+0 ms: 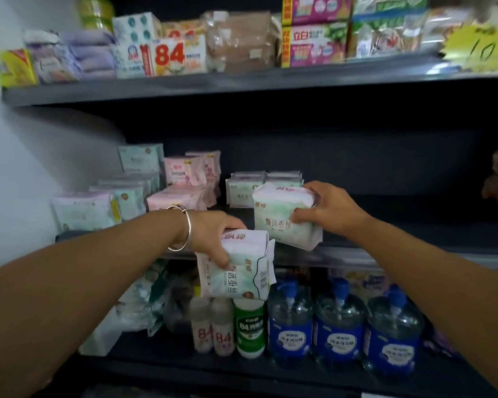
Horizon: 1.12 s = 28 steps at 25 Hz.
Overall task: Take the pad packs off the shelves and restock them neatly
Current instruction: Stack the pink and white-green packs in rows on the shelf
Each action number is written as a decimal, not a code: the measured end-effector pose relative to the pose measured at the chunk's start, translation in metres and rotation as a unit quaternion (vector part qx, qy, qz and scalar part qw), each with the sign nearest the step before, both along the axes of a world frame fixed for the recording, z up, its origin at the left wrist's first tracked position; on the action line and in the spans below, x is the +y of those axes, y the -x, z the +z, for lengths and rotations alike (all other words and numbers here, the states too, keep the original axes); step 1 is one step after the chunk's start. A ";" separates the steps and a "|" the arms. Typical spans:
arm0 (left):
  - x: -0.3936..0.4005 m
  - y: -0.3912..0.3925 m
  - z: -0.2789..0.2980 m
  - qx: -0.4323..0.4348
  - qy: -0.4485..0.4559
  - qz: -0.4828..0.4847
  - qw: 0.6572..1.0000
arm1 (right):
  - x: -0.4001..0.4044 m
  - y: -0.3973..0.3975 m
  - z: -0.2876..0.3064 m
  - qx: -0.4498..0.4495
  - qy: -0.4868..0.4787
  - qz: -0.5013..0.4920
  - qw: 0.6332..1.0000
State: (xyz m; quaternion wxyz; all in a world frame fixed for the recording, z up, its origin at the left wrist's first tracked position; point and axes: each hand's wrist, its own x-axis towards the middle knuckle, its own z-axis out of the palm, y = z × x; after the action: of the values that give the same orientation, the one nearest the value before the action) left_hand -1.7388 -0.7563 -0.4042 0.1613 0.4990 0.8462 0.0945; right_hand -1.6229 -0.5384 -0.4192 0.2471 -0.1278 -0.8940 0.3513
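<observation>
1. Head view: left hand (213, 237) is gripping a pack (236, 268), holding it off the middle shelf (385, 254), in front of its edge.
2. Right hand (332, 208) is clutching a second pack (285, 219) over the shelf.
3. More packs (250, 188) are sitting behind.

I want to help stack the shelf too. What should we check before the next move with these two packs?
1. Left hand grips its pad pack from the top: ok.
2. Right hand grips the other pad pack, fingers wrapped over its side: ok.
3. Bare space on the middle shelf to the right of the packs: ok.
4. The stacked packs behind look level enough to build against: ok.
5. The left pack hangs tilted, below the shelf edge, over the bottles: not ok, lift and level it first.
6. Whether both packs are the same kind: they look alike, but the print is blurred: cannot tell.
</observation>
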 end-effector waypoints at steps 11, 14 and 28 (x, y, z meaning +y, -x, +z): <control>0.071 0.117 0.033 0.014 -0.015 -0.025 0.999 | 0.073 0.102 0.005 -0.034 -0.007 -0.042 0.999; 0.085 0.141 0.029 0.007 -0.014 -0.026 1.000 | 0.084 0.122 -0.001 -0.039 0.000 -0.042 0.998; 0.119 0.200 0.017 0.044 0.013 -0.017 0.999 | 0.116 0.175 -0.010 -0.136 0.004 -0.006 0.991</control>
State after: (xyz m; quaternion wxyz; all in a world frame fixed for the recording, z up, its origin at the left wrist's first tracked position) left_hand -1.9391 -0.6371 -0.3867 0.1323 0.5150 0.8449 0.0587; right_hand -1.7982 -0.4225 -0.4294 0.1250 -0.1805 -0.9170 0.3331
